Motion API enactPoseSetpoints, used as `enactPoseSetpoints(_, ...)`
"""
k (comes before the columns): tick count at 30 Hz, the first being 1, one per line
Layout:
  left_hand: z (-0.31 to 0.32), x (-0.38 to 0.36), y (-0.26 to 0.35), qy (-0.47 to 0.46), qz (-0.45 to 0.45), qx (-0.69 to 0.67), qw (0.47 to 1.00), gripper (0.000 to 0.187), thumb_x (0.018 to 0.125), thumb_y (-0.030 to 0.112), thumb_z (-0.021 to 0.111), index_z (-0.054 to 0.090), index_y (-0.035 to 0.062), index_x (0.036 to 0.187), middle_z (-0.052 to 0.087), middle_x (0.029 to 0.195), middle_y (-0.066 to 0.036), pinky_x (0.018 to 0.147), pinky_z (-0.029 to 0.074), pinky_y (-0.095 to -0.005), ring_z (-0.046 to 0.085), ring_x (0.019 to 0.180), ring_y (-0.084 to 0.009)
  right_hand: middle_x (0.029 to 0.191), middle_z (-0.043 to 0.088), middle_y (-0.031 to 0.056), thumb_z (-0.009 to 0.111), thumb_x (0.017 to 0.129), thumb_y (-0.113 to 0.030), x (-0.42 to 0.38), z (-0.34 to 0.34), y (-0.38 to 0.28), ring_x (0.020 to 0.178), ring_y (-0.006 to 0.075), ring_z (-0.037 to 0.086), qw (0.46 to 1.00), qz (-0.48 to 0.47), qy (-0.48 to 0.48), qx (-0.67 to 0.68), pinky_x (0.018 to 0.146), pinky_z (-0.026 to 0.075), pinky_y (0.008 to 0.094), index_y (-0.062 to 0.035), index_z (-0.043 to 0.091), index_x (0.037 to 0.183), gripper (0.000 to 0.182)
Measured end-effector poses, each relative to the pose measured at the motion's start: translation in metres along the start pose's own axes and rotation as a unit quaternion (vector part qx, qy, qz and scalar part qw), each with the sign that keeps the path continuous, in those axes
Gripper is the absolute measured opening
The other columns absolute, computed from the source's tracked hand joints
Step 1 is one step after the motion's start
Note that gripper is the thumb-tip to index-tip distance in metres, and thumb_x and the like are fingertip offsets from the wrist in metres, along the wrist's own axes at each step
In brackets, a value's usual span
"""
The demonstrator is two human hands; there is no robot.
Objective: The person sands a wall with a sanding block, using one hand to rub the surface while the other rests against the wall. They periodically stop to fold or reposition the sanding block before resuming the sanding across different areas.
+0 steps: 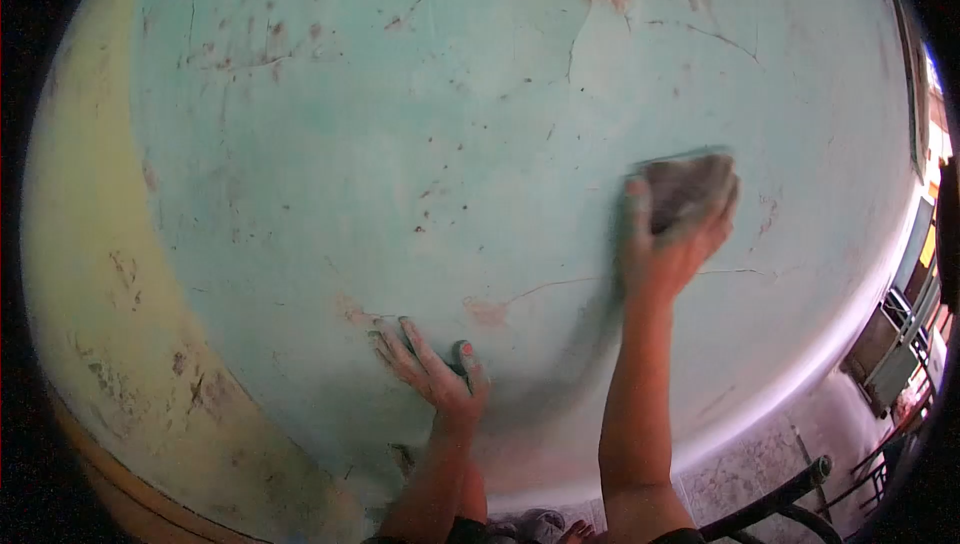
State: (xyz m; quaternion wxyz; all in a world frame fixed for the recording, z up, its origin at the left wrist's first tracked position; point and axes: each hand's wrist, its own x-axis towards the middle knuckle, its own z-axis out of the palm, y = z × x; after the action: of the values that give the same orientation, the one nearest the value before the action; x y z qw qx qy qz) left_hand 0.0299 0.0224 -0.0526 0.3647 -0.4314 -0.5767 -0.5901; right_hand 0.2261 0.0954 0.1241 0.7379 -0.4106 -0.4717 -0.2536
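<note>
A pale green wall (380, 154) fills most of the view, with cracks, dark pits and brown patches where paint has come off. My right hand (680, 244) is pressed towards it, right of centre, thumb and fingers wrapped round a dark brown sanding block (686, 189). The block and the fingertips are smeared by motion, and its face against the wall is hidden. Lower and to the left, my left hand (440, 376) rests on the wall with fingers spread and nothing in it. Whitish dust coats its fingers.
A yellow painted band (110, 274) runs down the wall's left side. At the bottom right, a dark metal rail (765, 499) stands close to my right arm, above a grey floor (745, 459). Farther right are metal frames and clutter (900, 374).
</note>
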Motion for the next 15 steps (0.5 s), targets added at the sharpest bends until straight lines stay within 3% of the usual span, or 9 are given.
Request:
enactPoseSetpoints(3,0.0,0.002,0.004,-0.002,0.006,-0.001,1.0,0.072,0.098,0.044,0.042,0.024,-0.0018,0.151,0.016,0.156,-0.029,0.114,0.011,-0.0621,0.014,0.144,-0.0486,0.152,0.028,0.026,0.081,0.067,-0.05,-0.02,-0.009,-0.035,0.14,0.0429,0.028,0.977,-0.161,-0.114,0.083,0.114,0.013,0.0624,-0.0106,0.034,0.149,0.103)
enactPoseSetpoints(5,-0.001,0.002,0.005,-0.008,0.002,-0.002,1.0,0.072,0.098,0.044,0.041,0.023,-0.0025,0.151,0.017,0.156,-0.029,0.113,0.011,-0.0624,0.015,0.144,-0.0489,0.149,0.036,0.0226,0.083,0.066,-0.038,-0.014,-0.017,-0.032,0.139,0.0384,0.033,0.971,-0.189,-0.138,0.048,0.114,0.02,0.0581,-0.0062,0.036,0.146,0.098)
enactPoseSetpoints(7,0.0,0.003,0.004,0.003,0.007,0.003,1.0,0.073,0.099,0.045,0.039,0.023,-0.0025,0.151,0.017,0.156,-0.029,0.113,0.011,-0.0627,0.015,0.143,-0.0493,0.148,0.038,0.023,0.082,0.07,-0.038,0.006,-0.016,-0.009,0.136,0.0395,0.037,0.997,-0.065,-0.045,0.016,0.112,0.026,0.0546,-0.0038,0.039,0.144,0.092)
enactPoseSetpoints(8,0.001,0.003,0.004,0.005,0.005,0.006,1.0,0.073,0.099,0.045,0.039,0.023,-0.0025,0.151,0.017,0.156,-0.029,0.113,0.011,-0.0627,0.015,0.143,-0.0493,0.149,0.031,0.0279,0.081,0.071,-0.048,0.014,-0.008,0.013,0.136,0.0437,0.032,0.998,0.037,0.005,0.06,0.111,0.023,0.0581,-0.0063,0.033,0.149,0.1)
enactPoseSetpoints(9,0.001,0.002,0.005,0.003,0.0,0.012,1.0,0.073,0.098,0.045,0.041,0.024,-0.0041,0.15,0.019,0.153,-0.031,0.112,0.013,-0.0644,0.018,0.141,-0.0512,0.149,0.031,0.0281,0.08,0.073,-0.048,0.022,-0.009,0.022,0.137,0.0438,0.03,0.996,0.075,0.044,0.007,0.111,0.024,0.0568,-0.0051,0.031,0.149,0.1)
enactPoseSetpoints(11,0.003,0.0,0.006,-0.004,-0.002,0.02,1.0,0.074,0.097,0.045,0.043,0.026,-0.0058,0.149,0.021,0.151,-0.033,0.111,0.016,-0.066,0.02,0.14,-0.053,0.15,0.029,0.0277,0.08,0.072,-0.048,0.017,-0.005,0.025,0.137,0.0441,0.029,0.998,0.033,0.035,-0.027,0.112,0.021,0.0585,-0.0054,0.03,0.149,0.101)
enactPoseSetpoints(13,0.006,0.001,0.003,0.023,0.031,0.03,0.999,0.074,0.097,0.047,0.042,0.027,-0.0048,0.148,0.023,0.151,-0.032,0.111,0.016,-0.0652,0.022,0.14,-0.0521,0.15,0.028,0.0272,0.08,0.071,-0.051,0.006,-0.005,-0.002,0.138,0.0443,0.028,0.999,-0.039,-0.021,0.025,0.112,0.018,0.0611,-0.0089,0.03,0.15,0.103)
enactPoseSetpoints(15,0.007,-0.001,0.003,0.022,0.033,0.033,0.999,0.073,0.098,0.047,0.041,0.027,-0.0045,0.148,0.023,0.151,-0.032,0.111,0.015,-0.0649,0.023,0.14,-0.0513,0.152,0.027,0.0265,0.081,0.067,-0.054,-0.012,-0.005,-0.031,0.141,0.0427,0.025,0.992,-0.089,-0.07,0.064,0.112,0.014,0.0638,-0.0177,0.031,0.151,0.104)
